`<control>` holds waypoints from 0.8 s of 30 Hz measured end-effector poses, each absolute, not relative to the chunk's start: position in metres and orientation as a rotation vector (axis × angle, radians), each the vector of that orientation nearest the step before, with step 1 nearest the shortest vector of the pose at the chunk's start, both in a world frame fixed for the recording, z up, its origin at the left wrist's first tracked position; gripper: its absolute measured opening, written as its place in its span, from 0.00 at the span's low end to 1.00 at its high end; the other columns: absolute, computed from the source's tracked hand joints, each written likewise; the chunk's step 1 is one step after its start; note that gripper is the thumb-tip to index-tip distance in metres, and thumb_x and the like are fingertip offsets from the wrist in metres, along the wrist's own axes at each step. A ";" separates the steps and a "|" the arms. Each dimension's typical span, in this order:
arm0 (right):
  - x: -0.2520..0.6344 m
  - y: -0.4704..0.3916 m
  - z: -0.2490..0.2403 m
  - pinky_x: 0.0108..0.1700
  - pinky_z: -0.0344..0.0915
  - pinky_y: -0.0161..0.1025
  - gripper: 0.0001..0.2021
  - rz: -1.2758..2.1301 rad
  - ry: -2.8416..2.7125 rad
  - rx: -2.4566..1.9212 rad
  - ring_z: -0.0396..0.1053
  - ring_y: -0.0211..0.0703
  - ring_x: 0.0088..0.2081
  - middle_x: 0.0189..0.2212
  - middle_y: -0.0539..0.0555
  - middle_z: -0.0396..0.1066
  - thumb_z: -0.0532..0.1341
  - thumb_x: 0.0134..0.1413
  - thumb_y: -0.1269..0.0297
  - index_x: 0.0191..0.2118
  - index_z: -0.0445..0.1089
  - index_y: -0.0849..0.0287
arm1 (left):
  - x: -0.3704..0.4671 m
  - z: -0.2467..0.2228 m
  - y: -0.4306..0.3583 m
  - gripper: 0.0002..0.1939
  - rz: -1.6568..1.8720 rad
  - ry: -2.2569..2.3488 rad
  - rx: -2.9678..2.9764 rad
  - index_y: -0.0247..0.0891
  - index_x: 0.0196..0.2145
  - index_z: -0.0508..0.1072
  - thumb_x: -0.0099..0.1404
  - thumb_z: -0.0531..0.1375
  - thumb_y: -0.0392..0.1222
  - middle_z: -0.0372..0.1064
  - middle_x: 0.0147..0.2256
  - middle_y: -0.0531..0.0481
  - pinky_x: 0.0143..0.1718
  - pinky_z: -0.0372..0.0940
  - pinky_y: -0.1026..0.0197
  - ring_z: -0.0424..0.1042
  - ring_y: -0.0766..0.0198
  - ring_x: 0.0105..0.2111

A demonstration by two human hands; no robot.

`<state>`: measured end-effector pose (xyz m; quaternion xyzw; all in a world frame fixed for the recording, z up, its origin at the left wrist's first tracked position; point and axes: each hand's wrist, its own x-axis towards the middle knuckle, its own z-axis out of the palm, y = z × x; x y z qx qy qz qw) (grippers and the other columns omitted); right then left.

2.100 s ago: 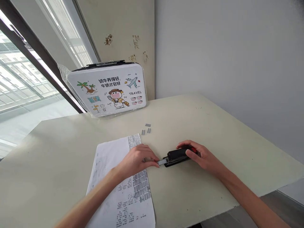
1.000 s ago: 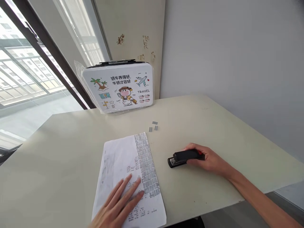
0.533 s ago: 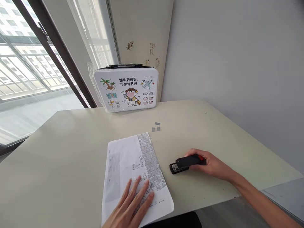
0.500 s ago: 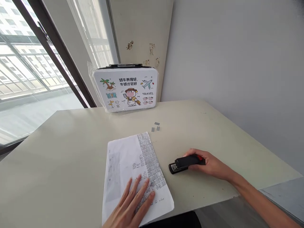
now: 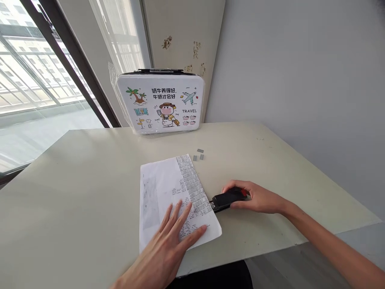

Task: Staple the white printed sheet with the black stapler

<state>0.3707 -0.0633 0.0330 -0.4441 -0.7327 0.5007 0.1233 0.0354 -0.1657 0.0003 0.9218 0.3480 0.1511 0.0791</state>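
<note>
A black stapler [image 5: 229,197] is gripped in the right hand [image 5: 248,196], its body wrapped by the thumb and fingers near the red-marked rear end. Its long axis is laid roughly crosswise to the right edge of the printed paper [image 5: 162,176], and its nose is pointed left, at that edge. The stapler is met by the paper at the lower part of the barcode-like column — the front of the base seems to be overlapped by the paper, though how far cannot be told. Whether 1 sheet or several are stacked there is not clear either.

The left hand [image 5: 171,237] is opened flat, fingers spread, and the near part of the paper is covered by it. The stapler's nose lies ahead and to the right of the left thumb, near it but apart; the tail is enclosed by the right hand. Beyond the paper's top right corner — just beside it — 3 small grey strips [image 5: 200,151] are scattered on the table [image 5: 99,176].
</note>
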 end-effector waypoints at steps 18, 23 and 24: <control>0.318 -0.051 0.049 0.57 0.67 0.49 0.26 1.234 -2.167 -1.375 0.70 0.53 0.57 0.56 0.56 0.74 0.50 0.69 0.37 0.53 0.72 0.51 | 0.037 -0.003 -0.161 0.43 0.433 1.000 2.793 0.48 0.71 0.60 0.64 0.53 0.19 0.35 0.76 0.42 0.68 0.51 0.26 0.37 0.34 0.74; 0.311 -0.055 0.048 0.58 0.67 0.50 0.27 1.181 -2.160 -1.430 0.70 0.53 0.57 0.55 0.56 0.74 0.48 0.70 0.36 0.51 0.73 0.50 | 0.044 -0.004 -0.162 0.44 0.437 1.020 2.787 0.48 0.72 0.59 0.63 0.54 0.18 0.36 0.76 0.41 0.68 0.53 0.27 0.36 0.34 0.74; 0.309 -0.056 0.048 0.59 0.66 0.51 0.27 1.170 -2.156 -1.446 0.69 0.53 0.57 0.55 0.56 0.73 0.48 0.70 0.36 0.50 0.73 0.50 | 0.045 -0.004 -0.161 0.44 0.434 1.022 2.785 0.48 0.72 0.58 0.63 0.54 0.18 0.36 0.76 0.41 0.68 0.52 0.27 0.36 0.34 0.74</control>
